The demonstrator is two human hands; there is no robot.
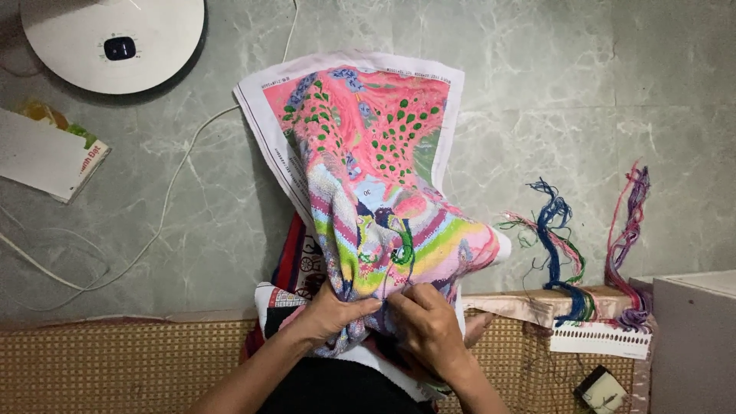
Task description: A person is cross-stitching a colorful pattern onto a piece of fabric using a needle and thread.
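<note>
Hands at work on a colourful cross-stitch cloth [376, 184] over a marble floor [583, 100].
Cloth spreads toward 12 o'clock; left hand [333, 313] grips its lower edge, right hand [429, 322] fingers pinching the fabric; thread bundles [567, 245] lie at 3 o'clock.

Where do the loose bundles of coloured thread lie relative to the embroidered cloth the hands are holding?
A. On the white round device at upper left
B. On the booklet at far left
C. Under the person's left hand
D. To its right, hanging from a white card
D: the thread bundles lie right of the embroidered cloth, hanging from a white card.
</note>
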